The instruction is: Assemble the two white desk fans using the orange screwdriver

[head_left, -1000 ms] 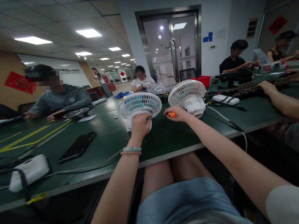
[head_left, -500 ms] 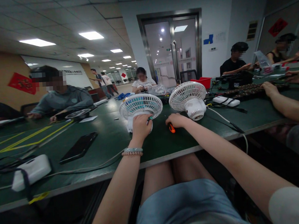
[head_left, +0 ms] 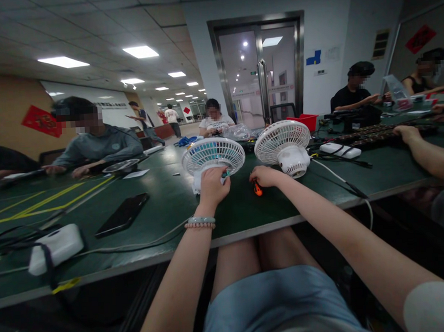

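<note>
Orange-and-black-handled tool dangles from fingers beside white fan

Orange-and-black-handled tool (head_left: pixel 258 188) tips downward from the person's right hand (head_left: pixel 263 176) at a dark green tabletop (head_left: pixel 243 215). A second ago its bright orange part showed against the hand itself; now the handle juts below the fingers, angled toward the table's near edge, much as it did half a second ago. The left hand (head_left: pixel 214 185) has kept its place on the fan throughout.

The tool lies just under the right fingertips, between two round fans in white plastic: the nearer-left white fan (head_left: pixel 214 155) and the right-hand white fan (head_left: pixel 285 147), whose ribbed base stands just beyond the wrist.

The right fingers are curled almost closed, pinching the handle's upper end. The left fingers bend over the back of the left fan, with a small teal piece (head_left: pixel 226 174), too small to identify, at the thumb side; how firmly that hand grips, and which of the two, cannot be told. A black rectangular phone (head_left: pixel 122 214) lies farther left on the tabletop.
</note>
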Tool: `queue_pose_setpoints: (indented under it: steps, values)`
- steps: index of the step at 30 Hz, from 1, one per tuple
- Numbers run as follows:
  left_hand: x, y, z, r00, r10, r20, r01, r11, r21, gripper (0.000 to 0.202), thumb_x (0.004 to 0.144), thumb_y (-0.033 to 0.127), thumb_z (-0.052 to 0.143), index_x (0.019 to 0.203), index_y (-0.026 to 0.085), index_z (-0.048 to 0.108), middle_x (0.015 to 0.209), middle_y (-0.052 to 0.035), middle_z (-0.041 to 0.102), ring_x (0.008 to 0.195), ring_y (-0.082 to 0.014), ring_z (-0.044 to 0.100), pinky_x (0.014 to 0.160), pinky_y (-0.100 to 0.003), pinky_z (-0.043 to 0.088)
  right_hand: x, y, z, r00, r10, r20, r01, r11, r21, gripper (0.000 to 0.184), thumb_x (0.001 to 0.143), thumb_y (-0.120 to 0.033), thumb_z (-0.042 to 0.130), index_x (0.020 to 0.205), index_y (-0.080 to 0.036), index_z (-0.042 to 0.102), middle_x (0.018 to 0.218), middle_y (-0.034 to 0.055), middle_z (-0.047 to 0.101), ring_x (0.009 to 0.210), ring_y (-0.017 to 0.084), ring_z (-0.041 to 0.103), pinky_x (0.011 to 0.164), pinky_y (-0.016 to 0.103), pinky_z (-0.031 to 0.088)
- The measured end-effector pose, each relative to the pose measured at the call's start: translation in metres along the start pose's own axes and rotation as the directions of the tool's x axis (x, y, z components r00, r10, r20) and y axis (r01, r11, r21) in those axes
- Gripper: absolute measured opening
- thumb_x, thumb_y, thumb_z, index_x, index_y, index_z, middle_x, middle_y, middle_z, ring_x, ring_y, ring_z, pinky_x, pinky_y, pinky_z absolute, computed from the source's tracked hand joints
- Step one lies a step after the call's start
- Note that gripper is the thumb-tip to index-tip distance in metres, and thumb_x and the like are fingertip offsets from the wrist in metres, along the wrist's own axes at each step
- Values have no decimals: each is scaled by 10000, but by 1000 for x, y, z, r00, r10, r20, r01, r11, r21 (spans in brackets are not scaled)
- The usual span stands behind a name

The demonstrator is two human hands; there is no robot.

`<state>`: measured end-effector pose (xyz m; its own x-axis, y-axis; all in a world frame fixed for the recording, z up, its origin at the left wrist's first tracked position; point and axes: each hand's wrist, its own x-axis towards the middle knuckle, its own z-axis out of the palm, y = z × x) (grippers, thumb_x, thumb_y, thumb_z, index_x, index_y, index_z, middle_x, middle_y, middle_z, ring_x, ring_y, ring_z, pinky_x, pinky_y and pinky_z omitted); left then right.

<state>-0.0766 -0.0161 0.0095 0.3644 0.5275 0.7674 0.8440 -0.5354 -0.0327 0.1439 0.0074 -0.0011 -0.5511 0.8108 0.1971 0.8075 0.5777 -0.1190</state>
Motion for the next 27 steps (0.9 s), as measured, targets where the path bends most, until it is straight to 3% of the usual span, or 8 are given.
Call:
queue_pose_setpoints:
  steps: [5,10,12,14,16,18,22,27]
  values:
    - [-1,-1,0,980,-139,-145,116,980,-159,369,717,179,512,1082,137,549,970,-85,621,948,-211,566,881,-354,438,2,0,2,974,-38,-223,52,997,58,308,792,-115,498,1041,-178,669,1138,103,585,1054,201,529,898,299,398]
    - [-3,-8,1,852,-404,-334,353,913,-203,374,727,155,484,1096,111,515,1066,-132,555,1055,-225,507,948,-366,406,7,-17,7,885,-34,-465,171,952,255,288,885,-265,429,990,-129,659,1008,95,644,966,176,566,873,280,399]
    - [-3,-14,2,745,-552,-374,512,833,-210,389,728,172,495,1111,102,499,1152,-157,515,1154,-253,444,1025,-402,331,6,-27,12,877,30,-479,172,912,372,347,916,-316,366,964,-135,658,939,73,661,891,162,586,813,267,414]
    - [-2,-21,5,579,-740,-342,700,666,-256,416,744,207,497,1140,83,471,1223,-191,472,1226,-282,386,1063,-435,269,5,-35,17,885,44,-464,194,870,452,373,922,-343,341,961,-142,653,905,55,665,844,154,593,779,263,421]
    - [-1,-30,8,395,-893,-216,840,446,-309,421,774,244,474,1158,75,446,1252,-221,455,1253,-301,372,1060,-463,262,4,-42,20,882,39,-470,230,834,501,362,914,-354,359,1006,-145,639,932,55,666,859,156,597,792,272,425]
    - [-1,-38,10,289,-954,-86,897,301,-323,381,792,262,450,1133,91,454,1223,-229,486,1225,-310,420,1025,-482,304,8,-48,19,877,66,-476,234,807,542,354,894,-361,407,1086,-142,608,981,68,664,892,161,603,820,283,428]
    - [-4,-50,14,243,-970,-17,929,238,-282,324,806,299,416,1049,103,501,1178,-240,532,1201,-340,454,1006,-516,311,29,-56,6,906,148,-397,131,793,595,432,796,-356,575,1162,-128,567,997,89,668,885,169,621,827,281,443]
    - [-7,-61,15,250,-966,69,939,224,-259,359,828,377,362,982,102,535,1167,-257,553,1192,-363,465,996,-531,317,57,-73,-15,907,382,-179,-151,690,708,381,805,-463,505,787,-123,677,716,74,674,734,179,633,739,285,469]
